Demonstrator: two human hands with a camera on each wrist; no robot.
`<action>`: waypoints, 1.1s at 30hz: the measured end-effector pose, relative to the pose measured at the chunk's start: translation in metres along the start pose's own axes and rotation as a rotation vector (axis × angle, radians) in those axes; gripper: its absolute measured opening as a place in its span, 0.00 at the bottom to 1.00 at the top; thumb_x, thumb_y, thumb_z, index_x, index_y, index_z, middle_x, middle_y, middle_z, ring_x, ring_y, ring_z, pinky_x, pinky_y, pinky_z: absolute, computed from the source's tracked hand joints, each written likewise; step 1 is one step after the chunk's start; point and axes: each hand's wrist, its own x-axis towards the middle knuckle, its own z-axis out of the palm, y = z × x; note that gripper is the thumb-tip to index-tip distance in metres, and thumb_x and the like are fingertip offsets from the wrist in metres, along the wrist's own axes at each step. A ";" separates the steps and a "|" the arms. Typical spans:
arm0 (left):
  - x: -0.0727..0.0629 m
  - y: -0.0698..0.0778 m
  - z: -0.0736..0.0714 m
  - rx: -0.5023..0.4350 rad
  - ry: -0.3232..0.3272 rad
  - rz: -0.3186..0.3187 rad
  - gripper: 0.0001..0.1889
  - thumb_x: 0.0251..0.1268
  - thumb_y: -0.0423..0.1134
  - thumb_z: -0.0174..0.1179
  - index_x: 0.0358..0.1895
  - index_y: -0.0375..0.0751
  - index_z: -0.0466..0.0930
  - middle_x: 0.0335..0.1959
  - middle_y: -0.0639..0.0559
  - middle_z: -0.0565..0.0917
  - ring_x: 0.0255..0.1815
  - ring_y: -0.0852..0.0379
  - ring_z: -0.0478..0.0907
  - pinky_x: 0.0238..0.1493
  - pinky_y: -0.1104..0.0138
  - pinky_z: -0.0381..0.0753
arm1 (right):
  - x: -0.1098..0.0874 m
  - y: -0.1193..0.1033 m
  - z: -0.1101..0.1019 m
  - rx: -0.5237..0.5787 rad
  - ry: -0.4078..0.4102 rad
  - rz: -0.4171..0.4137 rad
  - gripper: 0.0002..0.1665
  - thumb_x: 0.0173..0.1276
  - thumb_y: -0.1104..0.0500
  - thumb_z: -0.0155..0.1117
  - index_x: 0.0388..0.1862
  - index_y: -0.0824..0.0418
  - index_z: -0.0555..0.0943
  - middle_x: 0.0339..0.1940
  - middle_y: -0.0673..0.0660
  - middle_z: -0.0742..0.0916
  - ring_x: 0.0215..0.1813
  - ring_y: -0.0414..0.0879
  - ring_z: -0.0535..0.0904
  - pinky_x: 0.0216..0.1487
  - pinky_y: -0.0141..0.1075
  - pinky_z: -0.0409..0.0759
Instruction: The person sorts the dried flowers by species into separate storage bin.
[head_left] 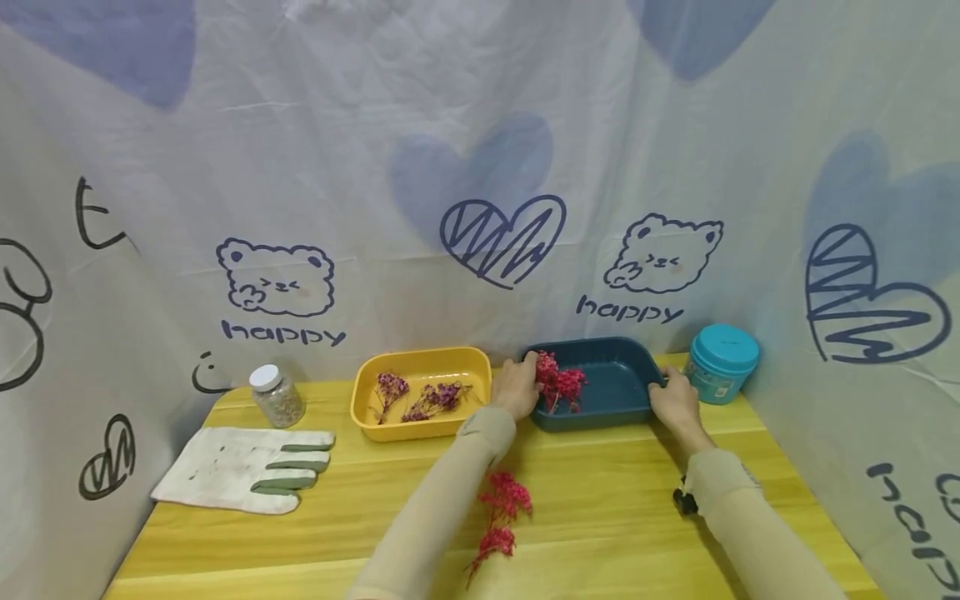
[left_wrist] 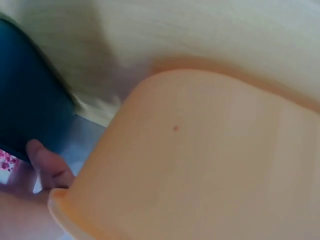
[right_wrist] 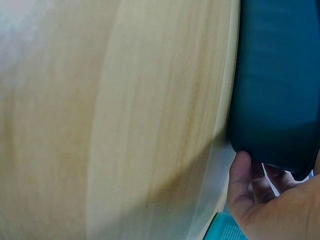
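Observation:
A dark blue tray (head_left: 611,383) stands at the back of the table, right of centre, with a bunch of pink dried flowers (head_left: 558,382) at its left end. My left hand (head_left: 516,387) grips the tray's left end, its thumb against the outer wall in the left wrist view. At the opposite end my right hand (head_left: 675,402) holds the tray's right side, thumb low on the wall and fingers behind the corner in the right wrist view. Just left of my left hand is a yellow tray (head_left: 420,429) containing purple dried flowers (head_left: 438,398).
Pink flower sprigs (head_left: 498,517) lie on the wooden table (head_left: 600,517) below my left forearm. A turquoise tub (head_left: 722,367) stands close right of my right hand. Far left are a clear jar with a white lid (head_left: 277,396) and a white-and-green work glove (head_left: 240,468). Patterned cloth (head_left: 480,167) hangs behind.

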 end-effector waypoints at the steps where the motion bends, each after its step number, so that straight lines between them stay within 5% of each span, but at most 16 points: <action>1: 0.000 -0.001 0.000 -0.014 0.010 0.001 0.24 0.75 0.44 0.66 0.69 0.50 0.72 0.55 0.45 0.89 0.56 0.43 0.83 0.49 0.50 0.88 | 0.000 0.000 0.000 0.001 0.000 0.000 0.27 0.78 0.58 0.48 0.69 0.73 0.71 0.67 0.79 0.79 0.69 0.78 0.72 0.69 0.68 0.73; 8: -0.005 -0.009 -0.011 -0.102 0.177 0.031 0.16 0.72 0.38 0.66 0.59 0.45 0.78 0.56 0.47 0.84 0.58 0.46 0.81 0.57 0.55 0.85 | -0.002 -0.001 0.001 0.005 -0.008 0.003 0.27 0.78 0.59 0.48 0.70 0.73 0.71 0.67 0.79 0.78 0.69 0.77 0.72 0.69 0.68 0.74; 13: -0.012 -0.019 -0.026 -0.213 0.209 0.007 0.12 0.73 0.35 0.60 0.57 0.44 0.80 0.53 0.47 0.83 0.56 0.47 0.81 0.52 0.55 0.85 | -0.002 -0.002 0.001 0.010 -0.014 0.003 0.28 0.78 0.59 0.47 0.71 0.74 0.70 0.68 0.80 0.78 0.69 0.77 0.72 0.69 0.68 0.74; 22: -0.039 -0.031 -0.052 -0.358 0.179 0.003 0.17 0.70 0.37 0.63 0.60 0.43 0.79 0.49 0.48 0.84 0.48 0.51 0.82 0.45 0.58 0.84 | -0.001 -0.005 -0.003 0.005 0.005 -0.003 0.29 0.78 0.59 0.47 0.71 0.74 0.70 0.68 0.80 0.77 0.69 0.78 0.72 0.69 0.68 0.73; 33: -0.097 -0.034 -0.050 -0.356 -0.038 0.046 0.22 0.73 0.45 0.62 0.66 0.45 0.76 0.58 0.41 0.83 0.52 0.49 0.81 0.48 0.55 0.84 | -0.002 -0.004 0.001 -0.001 -0.017 0.016 0.29 0.79 0.59 0.46 0.72 0.74 0.69 0.69 0.80 0.77 0.70 0.77 0.71 0.69 0.68 0.74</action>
